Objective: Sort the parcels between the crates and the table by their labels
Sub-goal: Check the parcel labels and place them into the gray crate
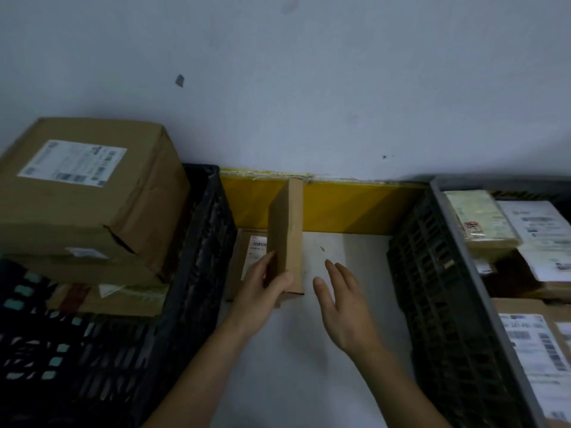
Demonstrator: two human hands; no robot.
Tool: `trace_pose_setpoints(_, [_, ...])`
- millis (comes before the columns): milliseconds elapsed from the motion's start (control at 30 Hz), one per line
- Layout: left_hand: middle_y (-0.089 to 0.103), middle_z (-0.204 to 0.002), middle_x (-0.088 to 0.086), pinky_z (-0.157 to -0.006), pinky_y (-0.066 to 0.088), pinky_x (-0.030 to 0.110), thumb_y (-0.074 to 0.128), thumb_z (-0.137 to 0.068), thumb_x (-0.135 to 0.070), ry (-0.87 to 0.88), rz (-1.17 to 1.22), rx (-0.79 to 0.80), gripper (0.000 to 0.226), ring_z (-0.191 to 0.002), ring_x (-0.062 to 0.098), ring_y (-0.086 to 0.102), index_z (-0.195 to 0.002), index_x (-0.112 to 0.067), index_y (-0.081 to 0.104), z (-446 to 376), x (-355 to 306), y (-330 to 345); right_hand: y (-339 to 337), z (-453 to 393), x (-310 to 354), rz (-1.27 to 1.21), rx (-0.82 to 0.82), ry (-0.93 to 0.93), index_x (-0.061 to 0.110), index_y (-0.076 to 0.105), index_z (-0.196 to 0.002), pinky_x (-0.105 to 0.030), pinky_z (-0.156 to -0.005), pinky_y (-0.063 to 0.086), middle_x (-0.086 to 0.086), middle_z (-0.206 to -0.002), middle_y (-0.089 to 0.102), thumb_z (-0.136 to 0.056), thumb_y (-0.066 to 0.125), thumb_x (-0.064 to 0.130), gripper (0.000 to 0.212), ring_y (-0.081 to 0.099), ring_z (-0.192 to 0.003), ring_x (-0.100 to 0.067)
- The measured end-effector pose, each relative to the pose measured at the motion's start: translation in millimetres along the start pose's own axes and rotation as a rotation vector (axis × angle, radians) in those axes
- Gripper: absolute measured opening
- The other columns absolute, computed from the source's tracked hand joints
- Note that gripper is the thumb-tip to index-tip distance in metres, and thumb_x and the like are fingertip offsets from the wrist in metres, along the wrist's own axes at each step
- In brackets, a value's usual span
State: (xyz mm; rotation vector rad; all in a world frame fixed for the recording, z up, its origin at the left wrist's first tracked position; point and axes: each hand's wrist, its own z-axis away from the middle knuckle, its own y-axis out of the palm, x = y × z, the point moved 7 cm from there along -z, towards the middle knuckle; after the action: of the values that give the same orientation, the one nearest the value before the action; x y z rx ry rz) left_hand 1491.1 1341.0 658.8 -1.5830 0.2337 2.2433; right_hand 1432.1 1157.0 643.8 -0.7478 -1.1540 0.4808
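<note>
A thin brown cardboard parcel point(285, 236) stands on its edge on the white table point(346, 319), between two black crates. My left hand point(262, 288) grips its near end, thumb on the right face and fingers on the left. Under and left of it lies a flat brown parcel point(242, 267) with a white barcode label, partly hidden by the upright one. My right hand point(343, 304) hovers just right of the upright parcel, fingers spread, touching nothing.
The left black crate point(197, 257) holds a large labelled carton point(89, 193) stacked on other parcels. The right black crate point(441, 273) holds several labelled parcels point(534, 230). A yellow board point(355, 211) backs the table against the grey wall.
</note>
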Motion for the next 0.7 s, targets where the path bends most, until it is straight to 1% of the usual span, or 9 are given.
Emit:
trace_pose_setpoints(67, [0.060,-0.153,-0.002,-0.112,0.053,0.049,0.065,-0.088,-0.062,-0.026,0.265,0.090,0.069,-0.135,0.019,0.062,-0.153,-0.043,0.049,12,-2,8,-7,9,4,-0.157,0.009,-0.013,0.042,0.022,-0.169,-0.037,-0.129,0.018,0.012,-0.176,0.023,-0.103,0.031,0.079,0.076,0.021,-0.162,-0.012])
trace_pose_setpoints(167, [0.056,-0.157,0.014,-0.114,0.046,0.065,0.067,-0.090,-0.062,-0.065,0.604,0.254,0.086,-0.142,0.039,0.056,-0.162,-0.025,0.038,32,-7,21,-11,19,13,-0.357,0.031,-0.010,0.047,0.022,-0.168,-0.050,-0.127,0.037,0.016,-0.172,0.033,-0.091,0.034,0.093,0.090,0.036,-0.155,-0.010])
trace_pose_setpoints(233, [0.049,-0.161,0.019,-0.117,0.039,0.072,0.056,-0.098,-0.059,-0.076,0.723,0.346,0.082,-0.147,0.046,0.048,-0.166,-0.020,0.032,44,-13,29,-16,25,21,-0.429,0.016,-0.040,0.049,0.023,-0.167,-0.047,-0.120,0.047,0.018,-0.166,0.043,-0.088,0.041,0.092,0.092,0.047,-0.147,-0.008])
trace_pose_setpoints(300, [0.049,-0.161,0.020,-0.120,0.033,0.073,0.042,-0.103,-0.056,-0.087,0.737,0.359,0.072,-0.147,0.045,0.047,-0.165,-0.019,0.035,52,-18,33,-19,29,25,-0.480,-0.013,-0.059,0.055,0.023,-0.164,-0.047,-0.115,0.051,0.020,-0.162,0.047,-0.089,0.048,0.087,0.086,0.052,-0.142,-0.008])
trace_pose_setpoints(367, [0.056,-0.156,0.016,-0.120,0.037,0.069,0.038,-0.103,-0.053,-0.072,0.658,0.275,0.067,-0.143,0.040,0.054,-0.162,-0.021,0.041,54,-22,28,-22,31,23,-0.524,-0.044,-0.064,0.066,0.020,-0.159,-0.050,-0.112,0.054,0.019,-0.162,0.047,-0.091,0.053,0.083,0.078,0.054,-0.142,-0.010])
trace_pose_setpoints(433, [0.065,-0.148,0.008,-0.114,0.048,0.062,0.046,-0.105,-0.049,0.002,0.482,0.113,0.055,-0.134,0.030,0.064,-0.155,-0.029,0.052,53,-25,14,-29,34,18,-0.506,-0.108,-0.061,0.071,0.018,-0.157,-0.052,-0.108,0.056,0.017,-0.161,0.048,-0.097,0.056,0.072,0.071,0.056,-0.140,-0.012])
trace_pose_setpoints(533, [0.070,-0.137,-0.010,-0.104,0.059,0.046,0.055,-0.109,-0.029,0.154,0.099,-0.238,0.041,-0.123,0.009,0.069,-0.143,-0.051,0.059,53,-33,-16,-47,42,14,-0.418,-0.244,-0.065,0.059,0.025,-0.162,-0.049,-0.104,0.058,0.019,-0.153,0.047,-0.107,0.058,0.043,0.066,0.058,-0.132,-0.012])
trace_pose_setpoints(600, [0.068,-0.133,-0.020,-0.104,0.056,0.029,0.050,-0.112,-0.014,0.233,-0.113,-0.262,0.050,-0.122,-0.005,0.064,-0.140,-0.054,0.057,56,-42,-18,-55,45,16,-0.350,-0.293,-0.090,0.049,0.029,-0.165,-0.042,-0.103,0.057,0.020,-0.144,0.046,-0.109,0.059,0.031,0.066,0.056,-0.128,-0.008])
trace_pose_setpoints(700, [0.063,-0.134,-0.030,-0.102,0.052,0.016,0.048,-0.112,-0.012,0.290,-0.249,-0.282,0.050,-0.123,-0.015,0.057,-0.146,-0.048,0.055,61,-50,-16,-61,48,25,-0.276,-0.324,-0.127,0.043,0.032,-0.166,-0.025,-0.099,0.052,0.022,-0.145,0.045,-0.109,0.059,0.027,0.065,0.054,-0.126,-0.003])
